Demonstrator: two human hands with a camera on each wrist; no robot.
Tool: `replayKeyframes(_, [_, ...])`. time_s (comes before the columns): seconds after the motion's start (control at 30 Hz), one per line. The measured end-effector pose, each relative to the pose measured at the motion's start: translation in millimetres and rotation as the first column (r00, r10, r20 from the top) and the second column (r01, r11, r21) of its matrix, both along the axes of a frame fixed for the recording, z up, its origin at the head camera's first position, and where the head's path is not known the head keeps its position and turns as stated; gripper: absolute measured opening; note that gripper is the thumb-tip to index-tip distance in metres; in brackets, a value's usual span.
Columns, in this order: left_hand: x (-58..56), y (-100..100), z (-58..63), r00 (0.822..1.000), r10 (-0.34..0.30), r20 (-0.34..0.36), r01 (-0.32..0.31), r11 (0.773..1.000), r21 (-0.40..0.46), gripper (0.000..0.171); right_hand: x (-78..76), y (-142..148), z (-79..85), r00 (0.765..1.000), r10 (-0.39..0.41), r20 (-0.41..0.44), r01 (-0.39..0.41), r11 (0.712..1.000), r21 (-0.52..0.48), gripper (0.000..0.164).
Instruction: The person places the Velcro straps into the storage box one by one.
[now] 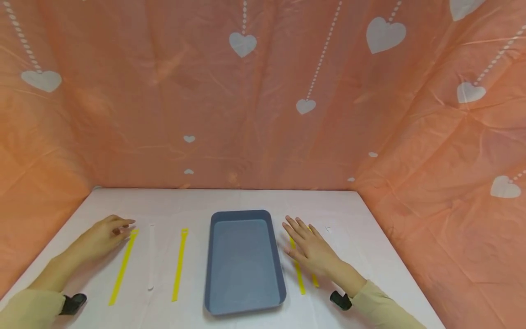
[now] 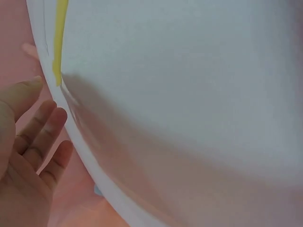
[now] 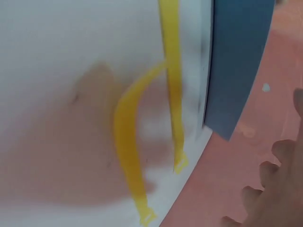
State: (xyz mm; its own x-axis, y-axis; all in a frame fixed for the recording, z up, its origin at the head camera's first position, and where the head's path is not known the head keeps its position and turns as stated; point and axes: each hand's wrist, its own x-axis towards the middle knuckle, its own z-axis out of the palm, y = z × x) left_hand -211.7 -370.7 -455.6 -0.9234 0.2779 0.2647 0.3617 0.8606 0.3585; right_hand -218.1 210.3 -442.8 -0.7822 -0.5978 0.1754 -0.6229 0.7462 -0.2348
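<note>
My left hand (image 1: 104, 235) hovers by the slotted top end of the outer yellow strip (image 1: 123, 269), its fingers loosely bent. In the left wrist view a gap shows between these fingers and the yellow strip (image 2: 59, 42). A white strip (image 1: 151, 256) and another yellow strip (image 1: 179, 265) lie to its right. My right hand (image 1: 312, 249), fingers spread, is over two yellow strips, one nearer the tray (image 1: 299, 276) and one farther right (image 1: 314, 280), hiding parts of both. The right wrist view shows a straight strip (image 3: 173, 90) and a bowed strip (image 3: 127, 137), both with slotted ends.
A grey-blue rectangular tray (image 1: 244, 265) stands between the hands on the white table (image 1: 320, 201). A small faint mark (image 1: 328, 229) shows beyond the right hand. Orange cloth with white hearts (image 1: 242, 44) walls the back and sides. Each wrist bears a black camera (image 1: 74, 304).
</note>
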Motion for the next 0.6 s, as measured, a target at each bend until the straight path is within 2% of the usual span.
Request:
replayKeyframes(0.1, [-2.4, -1.5, -6.0, 0.998, -0.039, -0.048, 0.038, 0.999, -0.019, 0.03, 1.7, -8.0, -3.0, 0.999, 0.028, 0.035, -0.029, 0.999, 0.023, 0.07])
replayKeyframes(0.2, [-4.8, 1.9, -8.4, 0.998, -0.054, -0.019, 0.053, 0.998, -0.042, 0.031, 4.7, -13.1, -8.3, 0.996, 0.048, 0.072, -0.052, 0.997, 0.051, 0.071])
replayKeyframes(0.3, [-5.0, 5.5, -7.2, 0.998, -0.034, 0.056, 0.038, 0.997, -0.062, 0.032, 6.5, -17.9, -13.8, 0.994, 0.062, 0.09, -0.07, 0.994, 0.082, 0.073])
replayKeyframes(0.37, [-6.3, 4.9, -9.0, 0.997, -0.019, 0.07, 0.024, 0.998, -0.065, 0.031, 7.1, -20.8, -15.1, 0.992, 0.066, 0.105, -0.077, 0.992, 0.102, 0.075])
replayKeyframes(0.6, [-10.4, 2.8, -12.6, 0.999, -0.007, 0.045, 0.01, 0.999, -0.052, 0.023, 8.6, -25.8, -16.5, 0.99, 0.055, 0.133, -0.073, 0.988, 0.137, 0.077])
